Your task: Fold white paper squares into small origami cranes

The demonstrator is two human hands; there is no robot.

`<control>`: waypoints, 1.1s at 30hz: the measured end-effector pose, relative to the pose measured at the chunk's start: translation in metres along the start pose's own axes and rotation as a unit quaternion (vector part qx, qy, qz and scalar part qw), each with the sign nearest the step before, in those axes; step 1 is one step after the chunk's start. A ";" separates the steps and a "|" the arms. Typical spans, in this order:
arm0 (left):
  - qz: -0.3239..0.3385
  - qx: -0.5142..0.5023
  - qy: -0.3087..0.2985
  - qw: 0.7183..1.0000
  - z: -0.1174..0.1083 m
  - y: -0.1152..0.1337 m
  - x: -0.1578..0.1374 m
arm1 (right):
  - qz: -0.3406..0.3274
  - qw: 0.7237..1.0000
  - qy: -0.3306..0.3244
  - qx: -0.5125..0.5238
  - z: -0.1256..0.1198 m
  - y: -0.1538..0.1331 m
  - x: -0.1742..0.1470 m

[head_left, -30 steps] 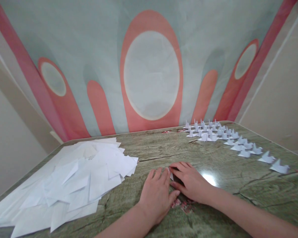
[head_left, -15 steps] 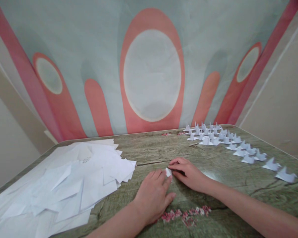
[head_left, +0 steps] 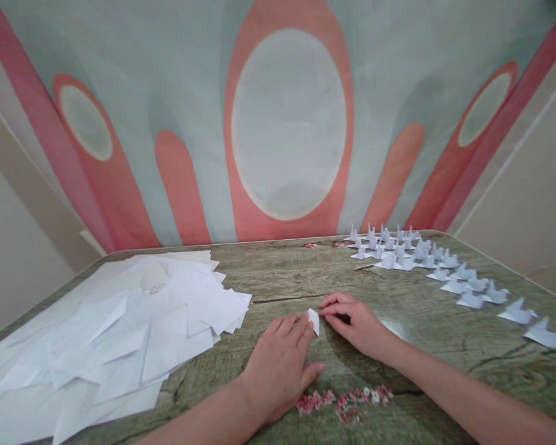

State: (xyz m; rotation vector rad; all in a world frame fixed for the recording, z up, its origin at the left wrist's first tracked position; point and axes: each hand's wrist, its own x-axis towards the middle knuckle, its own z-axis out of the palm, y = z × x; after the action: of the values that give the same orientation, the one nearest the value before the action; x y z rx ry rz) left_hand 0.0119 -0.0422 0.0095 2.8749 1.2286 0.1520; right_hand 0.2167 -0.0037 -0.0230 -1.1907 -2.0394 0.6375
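A small folded piece of white paper (head_left: 314, 322) lies on the table in front of me, partly covered. My left hand (head_left: 280, 358) rests flat over its left side, fingers stretched out and thumb apart, pressing it to the tabletop. At the paper's right edge, my right hand (head_left: 352, 324) pinches with thumb and index finger. The left fingers hide some of the folds.
A wide, untidy pile of white paper sheets (head_left: 167, 327) covers the left of the table (head_left: 278, 272). Several folded paper birds (head_left: 470, 299) stand in rows along the right side. A patterned backdrop (head_left: 287, 123) hangs behind the far edge.
My left hand has flattened and slid slightly left, leaving more of the folded paper showing. My right fingers have drawn closer together at its right edge. The view has tilted a little.
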 end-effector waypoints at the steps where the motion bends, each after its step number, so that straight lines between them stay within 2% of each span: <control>1: -0.001 0.000 0.003 1.000 0.000 -0.001 0.001 | 0.003 1.000 0.002 0.001 0.000 -0.001 0.000; 15: 0.008 -0.007 0.018 1.000 0.002 -0.008 0.003 | 0.004 0.999 0.016 -0.046 0.005 -0.007 -0.005; 23: 0.010 -0.050 0.024 0.998 0.003 -0.012 0.006 | 0.040 0.999 -0.013 -0.001 -0.001 -0.013 -0.001; 33: 0.015 -0.057 0.035 0.998 0.004 -0.013 0.007 | 0.049 0.998 -0.010 0.027 -0.002 -0.013 -0.002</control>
State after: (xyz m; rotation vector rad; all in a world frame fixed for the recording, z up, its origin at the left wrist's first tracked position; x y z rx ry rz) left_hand 0.0076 -0.0282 0.0056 2.8127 1.1464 0.3160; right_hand 0.2113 -0.0115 -0.0133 -1.2629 -1.9761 0.7498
